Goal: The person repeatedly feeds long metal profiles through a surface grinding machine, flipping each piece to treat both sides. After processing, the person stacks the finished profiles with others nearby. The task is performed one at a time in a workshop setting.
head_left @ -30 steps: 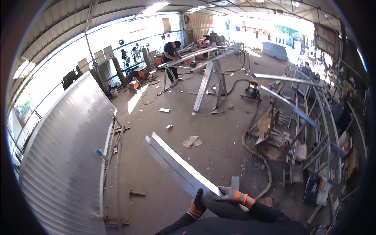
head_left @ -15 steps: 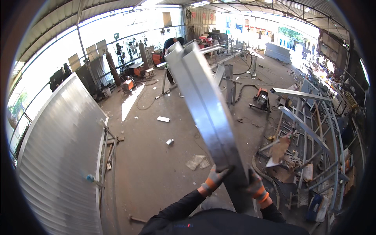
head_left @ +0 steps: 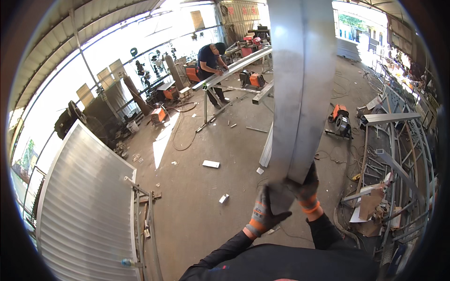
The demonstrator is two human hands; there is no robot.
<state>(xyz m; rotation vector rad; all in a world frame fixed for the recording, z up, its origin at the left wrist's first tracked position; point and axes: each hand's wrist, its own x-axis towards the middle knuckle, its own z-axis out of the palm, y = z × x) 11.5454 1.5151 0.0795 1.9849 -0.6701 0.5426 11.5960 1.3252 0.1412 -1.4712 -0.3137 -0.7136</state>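
Note:
A long silver metal beam (head_left: 302, 89), with a seam down its length, stands nearly upright before me and runs out of the top of the view. Its lower end is at my hands. My right hand (head_left: 305, 191), in a grey and orange work glove, is closed around that end on its right side. On the left side, my gloved left hand (head_left: 263, 214) cups the blurred lowest part of the beam between fingers and thumb, the thumb pointing right. Part of the right hand's fingers is hidden behind the metal.
A ribbed metal panel (head_left: 86, 192) leans at the left. Farther off, a person (head_left: 208, 63) bends over a metal frame (head_left: 234, 68) on stands. An orange and black machine (head_left: 340, 119) sits on the floor to the right, near a rack of metal lengths (head_left: 398, 173). Offcuts (head_left: 211, 164) lie about.
The beam has swung from leaning left to nearly upright and moved right. My hands have shifted to its lower end. The view has turned, showing the bent-over person more fully.

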